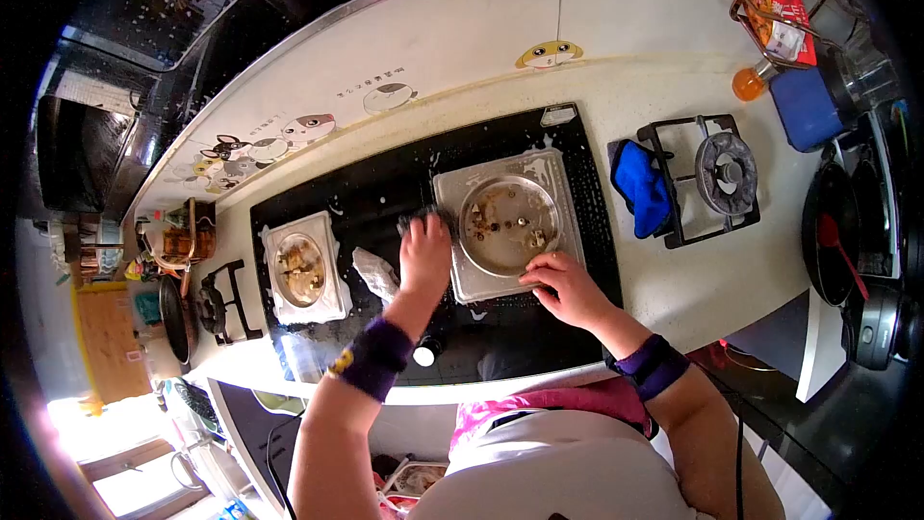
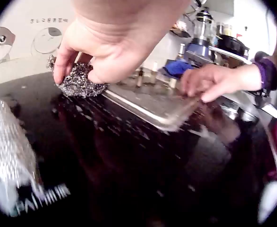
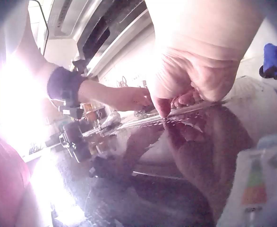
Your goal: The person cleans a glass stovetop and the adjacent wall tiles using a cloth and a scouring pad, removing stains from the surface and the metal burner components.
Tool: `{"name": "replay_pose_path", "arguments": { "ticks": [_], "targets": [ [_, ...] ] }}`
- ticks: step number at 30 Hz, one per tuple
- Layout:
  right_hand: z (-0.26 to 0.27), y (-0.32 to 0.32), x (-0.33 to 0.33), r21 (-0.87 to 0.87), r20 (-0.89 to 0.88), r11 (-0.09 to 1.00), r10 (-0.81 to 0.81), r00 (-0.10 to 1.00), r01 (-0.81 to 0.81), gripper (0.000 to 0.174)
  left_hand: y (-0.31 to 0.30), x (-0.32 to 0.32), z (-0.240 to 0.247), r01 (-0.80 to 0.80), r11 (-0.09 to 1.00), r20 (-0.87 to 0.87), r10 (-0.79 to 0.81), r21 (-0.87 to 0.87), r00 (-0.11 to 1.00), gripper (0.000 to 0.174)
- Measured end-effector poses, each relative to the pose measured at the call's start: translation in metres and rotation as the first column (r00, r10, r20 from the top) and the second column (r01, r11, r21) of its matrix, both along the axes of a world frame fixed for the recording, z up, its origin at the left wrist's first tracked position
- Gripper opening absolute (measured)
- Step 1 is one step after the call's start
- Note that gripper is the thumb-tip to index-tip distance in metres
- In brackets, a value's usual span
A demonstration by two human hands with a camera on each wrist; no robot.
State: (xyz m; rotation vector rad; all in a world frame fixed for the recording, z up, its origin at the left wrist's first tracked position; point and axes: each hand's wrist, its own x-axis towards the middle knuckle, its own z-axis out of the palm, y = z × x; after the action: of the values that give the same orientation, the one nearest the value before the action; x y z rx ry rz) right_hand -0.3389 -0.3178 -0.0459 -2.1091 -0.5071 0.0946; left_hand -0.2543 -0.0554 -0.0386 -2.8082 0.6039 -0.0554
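Observation:
My left hand [image 1: 425,255] grips a steel wool scrubber [image 2: 81,80] and presses it to the black glass hob, right beside the left edge of a square metal burner tray [image 1: 472,281]. The scrubber's coils show below the curled fingers in the left wrist view. My right hand [image 1: 570,294] is at the tray's front right corner, with thumb and bent fingers pinching its rim. The tray's round well has brown grime and small fittings in it. Wet streaks and drops mark the glass hob [image 2: 129,165] around the tray.
A second dirty burner tray [image 1: 335,297] lies at the hob's left. Between the trays is a crumpled silvery mesh cloth [image 1: 375,274]. On the right counter are a blue cloth [image 1: 640,188] and a pan support with a burner part [image 1: 729,173]. Another pan support [image 1: 231,300] stands left.

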Motion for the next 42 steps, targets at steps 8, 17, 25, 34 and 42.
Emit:
{"name": "replay_pose_path", "arguments": {
  "ticks": [8,17,25,34,42],
  "targets": [
    [-0.002,0.001,0.002,0.042,-0.028,0.999,-0.006,1.0,0.007,0.022,0.005,-0.012,-0.002,0.136,0.99,0.03,-0.135,-0.027,0.99,0.035],
    [0.0,-0.001,0.002,0.058,-0.026,0.998,-0.01,1.0,0.012,0.022,-0.002,-0.038,0.015,0.288,0.95,-0.005,-0.291,-0.119,0.957,0.051],
    [-0.002,-0.002,0.002,0.071,0.015,0.997,-0.006,1.0,0.005,0.022,-0.008,0.013,0.002,0.295,0.913,-0.061,-0.324,-0.28,0.944,0.041],
    [-0.003,-0.002,0.002,0.078,0.038,0.997,-0.015,0.999,0.012,0.021,-0.012,0.014,0.0,0.381,0.889,0.057,-0.38,-0.253,0.923,0.037],
    [-0.01,-0.003,0.0,0.099,0.046,0.995,-0.014,0.999,0.009,0.018,-0.012,0.003,0.005,0.323,0.896,0.103,-0.306,-0.304,0.947,0.036]
  ]
}}
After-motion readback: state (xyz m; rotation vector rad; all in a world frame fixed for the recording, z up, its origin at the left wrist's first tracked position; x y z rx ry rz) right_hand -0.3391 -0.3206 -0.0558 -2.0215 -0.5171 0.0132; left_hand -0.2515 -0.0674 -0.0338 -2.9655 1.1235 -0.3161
